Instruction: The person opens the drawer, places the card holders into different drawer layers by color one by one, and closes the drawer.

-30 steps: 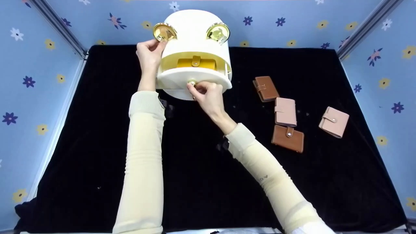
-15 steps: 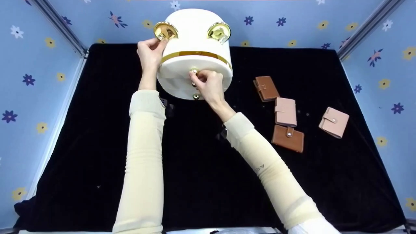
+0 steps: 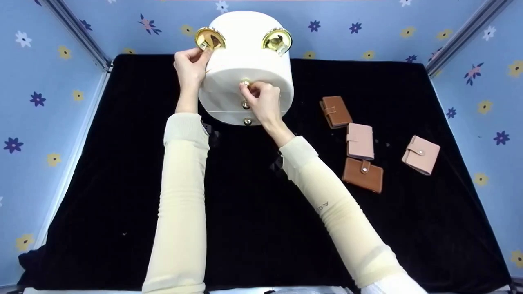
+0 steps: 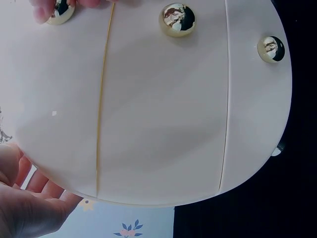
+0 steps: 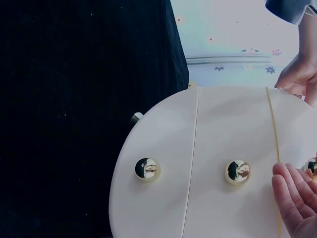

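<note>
A white rounded drawer box (image 3: 245, 53) stands at the back of the black cloth, its drawers flush with the front. My right hand (image 3: 264, 100) pinches the gold knob of the top drawer (image 3: 222, 79). Below it show the middle knob (image 5: 237, 172) and the bottom knob (image 5: 147, 169). At the box's left side my left hand (image 3: 190, 67) grips the edge by the left gold disc (image 3: 209, 38), thumb against the lower rim; some of its fingers are hidden. The right gold disc (image 3: 277, 41) is untouched.
On the black cloth (image 3: 261, 228) right of the box lie a brown wallet (image 3: 337, 112), a pink wallet (image 3: 360, 141), another brown wallet (image 3: 363, 175) and, farther right, another pink wallet (image 3: 421, 155). Blue flowered walls (image 3: 351, 24) bound the back and sides.
The top drawer, pulled out earlier with a yellow wallet inside, has slid back into the box under my right hand. The wallet is now out of sight. My left hand has stayed put.
</note>
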`<state>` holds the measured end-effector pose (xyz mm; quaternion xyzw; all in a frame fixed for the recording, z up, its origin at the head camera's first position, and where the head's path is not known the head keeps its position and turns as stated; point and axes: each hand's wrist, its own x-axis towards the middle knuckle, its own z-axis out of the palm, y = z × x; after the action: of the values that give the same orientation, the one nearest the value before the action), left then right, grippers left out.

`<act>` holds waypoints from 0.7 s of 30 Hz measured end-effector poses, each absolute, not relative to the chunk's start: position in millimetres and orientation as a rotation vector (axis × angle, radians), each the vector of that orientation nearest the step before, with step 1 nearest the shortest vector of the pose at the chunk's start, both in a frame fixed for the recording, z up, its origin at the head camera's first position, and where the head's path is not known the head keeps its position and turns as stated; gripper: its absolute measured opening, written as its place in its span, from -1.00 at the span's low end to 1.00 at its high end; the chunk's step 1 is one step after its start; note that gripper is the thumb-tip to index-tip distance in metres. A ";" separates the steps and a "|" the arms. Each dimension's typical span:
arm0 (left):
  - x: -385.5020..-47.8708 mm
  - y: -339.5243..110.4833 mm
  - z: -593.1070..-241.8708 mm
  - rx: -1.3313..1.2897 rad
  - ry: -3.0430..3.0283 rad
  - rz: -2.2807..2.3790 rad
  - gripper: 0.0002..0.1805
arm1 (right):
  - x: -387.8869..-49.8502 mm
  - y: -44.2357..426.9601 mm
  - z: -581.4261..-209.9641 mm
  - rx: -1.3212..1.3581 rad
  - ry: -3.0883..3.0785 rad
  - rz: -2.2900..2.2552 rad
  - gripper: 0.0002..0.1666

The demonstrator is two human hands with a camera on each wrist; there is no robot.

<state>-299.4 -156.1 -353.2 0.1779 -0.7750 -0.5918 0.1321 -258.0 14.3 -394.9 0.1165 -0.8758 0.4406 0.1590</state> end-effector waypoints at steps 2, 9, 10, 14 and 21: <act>-299.5 -156.0 -353.0 0.521 -2.251 -1.719 -0.71 | -258.2 13.9 -394.8 0.329 -2.507 1.260 -0.64; -300.5 -156.0 -353.3 0.525 -2.255 -1.705 -0.72 | -258.2 13.2 -394.7 0.319 -2.521 1.260 -0.63; -300.7 -156.0 -353.3 0.525 -2.257 -1.702 -0.72 | -258.2 13.3 -394.8 0.319 -2.521 1.263 -0.63; -301.1 -156.1 -353.9 0.526 -2.252 -1.708 -0.72 | -258.7 14.9 -398.1 0.313 -2.513 1.289 -0.62; -299.9 -155.5 -353.5 0.525 -2.264 -1.692 -0.72 | -258.6 19.7 -413.2 0.307 -2.512 1.295 -0.60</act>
<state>-299.9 -155.5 -353.5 0.1810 -0.7805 -0.5834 0.1329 -258.6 19.7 -413.2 0.1068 -0.8738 0.4504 0.1487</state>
